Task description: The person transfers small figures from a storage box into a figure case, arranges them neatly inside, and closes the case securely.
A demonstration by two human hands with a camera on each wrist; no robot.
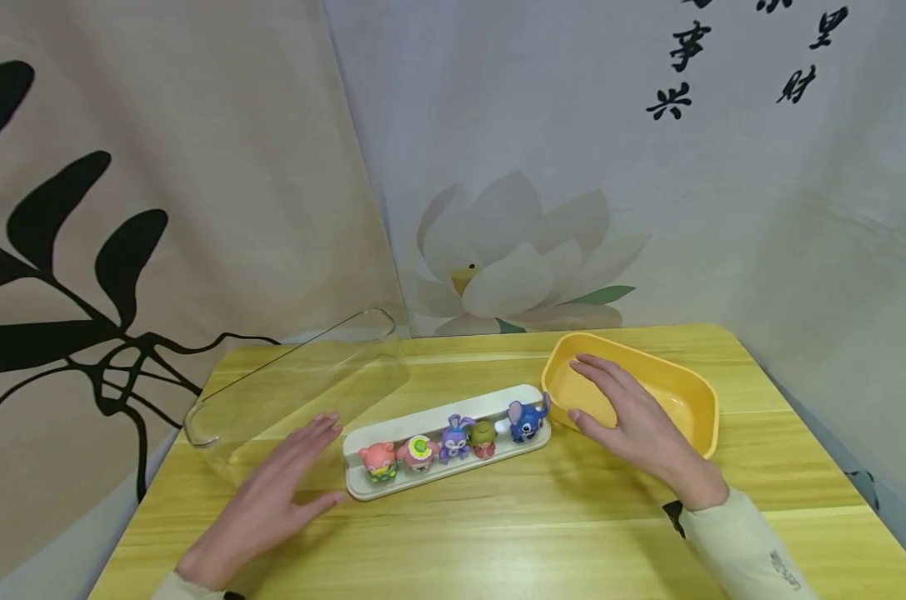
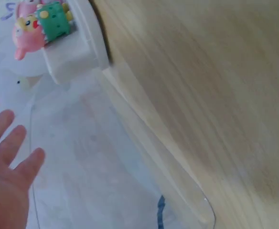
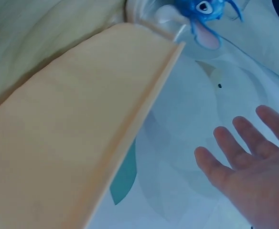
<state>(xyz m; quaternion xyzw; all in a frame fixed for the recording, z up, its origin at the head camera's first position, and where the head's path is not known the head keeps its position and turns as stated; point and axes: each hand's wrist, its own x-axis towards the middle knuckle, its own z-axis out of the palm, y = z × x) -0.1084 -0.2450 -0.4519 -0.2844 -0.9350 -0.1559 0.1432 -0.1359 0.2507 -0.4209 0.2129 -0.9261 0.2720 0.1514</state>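
A white tray lies slantwise mid-table with a row of small figurines in it: a pink one in green, a pink one with a round yellow-green face, a purple rabbit, an olive-green one and a blue big-eared one. My left hand hovers with fingers spread at the tray's left end, beside a clear plastic cover. Over the yellow bin my right hand is held with relaxed fingers, holding nothing.
The wooden table has a light striped grain. Behind it hangs a pale cloth printed with a flower, leaves and dark characters. The clear cover reaches the table's back left edge; the yellow bin sits at the back right.
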